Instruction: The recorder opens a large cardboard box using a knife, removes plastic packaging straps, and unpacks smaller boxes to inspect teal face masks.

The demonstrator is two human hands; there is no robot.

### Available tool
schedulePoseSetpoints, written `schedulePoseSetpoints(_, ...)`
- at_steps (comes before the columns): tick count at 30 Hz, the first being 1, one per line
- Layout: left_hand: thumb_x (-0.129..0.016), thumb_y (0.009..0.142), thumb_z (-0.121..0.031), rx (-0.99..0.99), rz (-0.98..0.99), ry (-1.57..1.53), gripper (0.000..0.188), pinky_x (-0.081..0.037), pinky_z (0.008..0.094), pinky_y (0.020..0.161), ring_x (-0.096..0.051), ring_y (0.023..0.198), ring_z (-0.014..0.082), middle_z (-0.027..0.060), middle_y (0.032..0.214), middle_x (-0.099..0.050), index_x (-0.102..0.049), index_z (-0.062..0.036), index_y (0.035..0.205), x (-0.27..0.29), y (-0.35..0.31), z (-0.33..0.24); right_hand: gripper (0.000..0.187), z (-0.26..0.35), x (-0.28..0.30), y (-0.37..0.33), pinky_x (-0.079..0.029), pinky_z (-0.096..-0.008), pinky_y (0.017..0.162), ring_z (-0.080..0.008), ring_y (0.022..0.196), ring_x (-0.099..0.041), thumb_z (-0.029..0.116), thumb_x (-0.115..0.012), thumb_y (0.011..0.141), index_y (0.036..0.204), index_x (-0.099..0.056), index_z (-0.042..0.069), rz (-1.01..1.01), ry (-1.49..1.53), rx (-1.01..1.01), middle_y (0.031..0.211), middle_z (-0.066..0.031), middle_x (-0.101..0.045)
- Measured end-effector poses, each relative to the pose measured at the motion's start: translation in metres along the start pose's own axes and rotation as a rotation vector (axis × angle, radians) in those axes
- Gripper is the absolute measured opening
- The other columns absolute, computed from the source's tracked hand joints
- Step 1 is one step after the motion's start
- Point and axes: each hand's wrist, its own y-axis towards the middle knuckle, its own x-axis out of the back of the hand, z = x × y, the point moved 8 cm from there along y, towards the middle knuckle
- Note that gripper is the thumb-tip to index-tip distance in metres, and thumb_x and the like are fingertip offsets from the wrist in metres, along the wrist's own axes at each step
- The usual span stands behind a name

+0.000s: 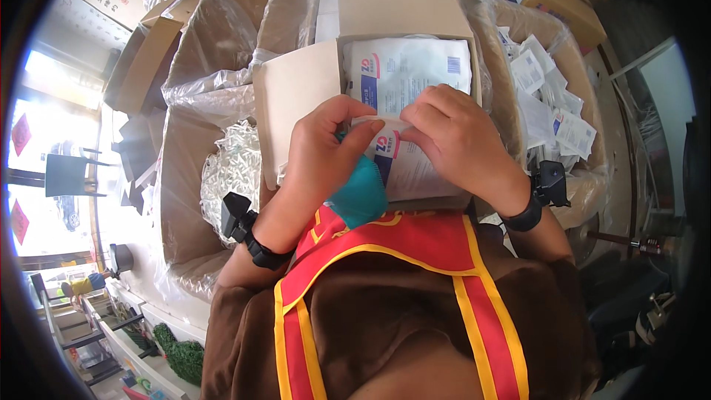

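Note:
Over an open cardboard box (407,6), my two hands work at one white plastic packet (415,170) with blue and red print. My left hand (322,144) is closed, its thumb pressed on the packet's upper left corner. A teal face mask (361,191) with a stitched edge is held in that same hand and hangs below the thumb. My right hand (459,137) pinches the packet's upper edge, fingers curled in. Whether the packet is torn there is hidden by the fingers. Behind them another printed packet (422,67) lies flat in the box.
On the left stands a plastic-lined carton (181,215) holding a heap of white strips (231,170). Another lined carton (222,26) is beyond it. At right, a lined carton (596,104) holds crumpled white wrappers (537,74). A closed carton (548,0) stands at the far right.

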Motion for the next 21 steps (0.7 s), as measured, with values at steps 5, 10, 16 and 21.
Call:
schedulePoseSetpoints(5,-0.079,0.076,-0.007,-0.253,0.090,0.209,0.040,-0.042,0.0211,0.063,-0.050,0.072,0.0049,0.0020,0.096,-0.063,-0.068,-0.0058,0.114,-0.005,-0.001,-0.031,0.017,0.003,0.000,-0.004,-0.046,-0.0377,0.065,-0.0271,0.077,-0.056,0.006,-0.072,0.073,0.085,-0.060,0.006,0.006,0.032,0.004,0.079,-0.0077,-0.052)
schedulePoseSetpoints(10,-0.081,0.071,-0.008,-0.274,0.079,0.265,0.047,-0.043,0.0243,0.064,-0.051,0.074,0.0095,0.0032,0.106,-0.061,-0.068,-0.0097,0.117,0.004,-0.010,-0.035,0.011,0.008,0.004,-0.004,-0.047,-0.0376,0.067,-0.0272,0.077,-0.056,0.005,-0.065,0.076,0.085,-0.058,0.006,0.019,-0.009,0.060,0.079,-0.0079,-0.050)
schedulePoseSetpoints(16,-0.080,0.075,-0.011,-0.219,0.116,0.251,0.027,-0.049,0.0330,0.067,-0.061,0.078,0.0242,0.0114,0.099,-0.065,-0.071,-0.0038,0.100,0.007,-0.005,-0.041,0.013,0.010,0.005,-0.005,-0.048,-0.0370,0.068,-0.0275,0.078,-0.056,0.006,-0.067,0.076,0.087,-0.060,0.006,0.029,0.076,0.065,0.082,-0.0078,-0.053)
schedulePoseSetpoints(21,-0.077,0.079,-0.008,-0.160,0.138,0.141,0.015,-0.046,0.0277,0.062,-0.057,0.069,0.0141,0.0059,0.081,-0.065,-0.069,-0.0004,0.089,0.002,-0.005,-0.025,0.019,0.004,0.000,-0.001,-0.048,-0.0376,0.066,-0.0285,0.077,-0.057,0.011,-0.074,0.075,0.089,-0.062,0.005,0.031,0.136,-0.015,0.082,-0.0075,-0.054)
